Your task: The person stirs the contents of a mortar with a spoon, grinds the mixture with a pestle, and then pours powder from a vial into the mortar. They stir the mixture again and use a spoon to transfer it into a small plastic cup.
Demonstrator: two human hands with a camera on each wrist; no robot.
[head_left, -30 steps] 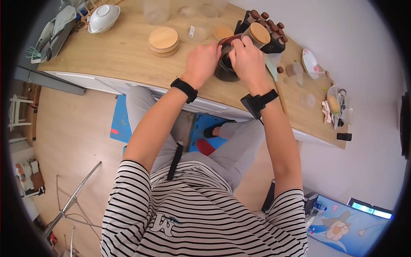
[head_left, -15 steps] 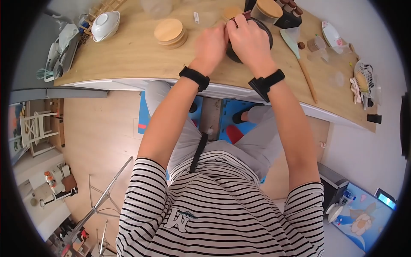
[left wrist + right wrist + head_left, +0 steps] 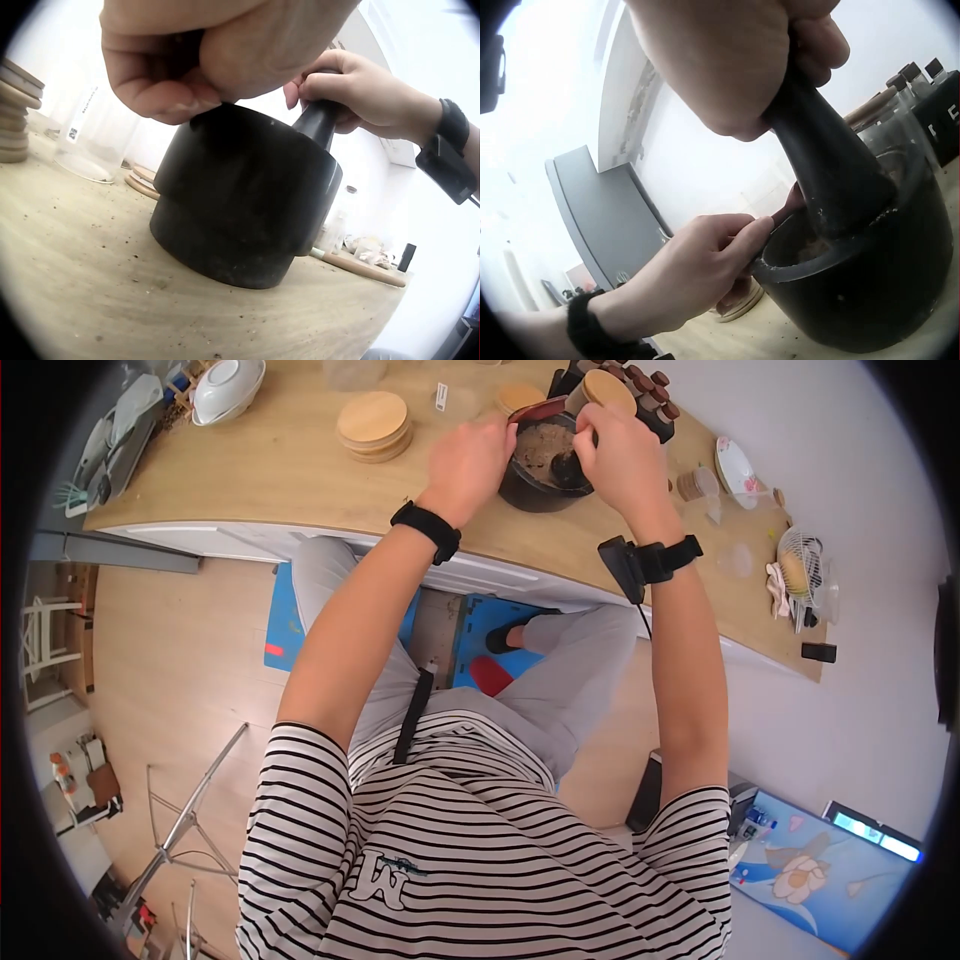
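A black mortar stands on the wooden counter with brownish ground material inside. The right hand grips the black pestle, whose lower end rests inside the mortar against its wall. At the mortar's left rim, the left hand pinches a dark red, flat piece that reaches over the far rim. In the left wrist view the mortar fills the middle, the left hand above its rim and the right hand around the pestle's top.
Round wooden-lidded jars stand left of the mortar and behind it. Brown-capped bottles sit in a black rack at the back. To the right are a flowered dish and a wire basket; a white bowl is at the far left.
The right hand has moved right with the pestle, which leans to the mortar's right side, and the mortar's contents are now in view. The head view has shifted too.
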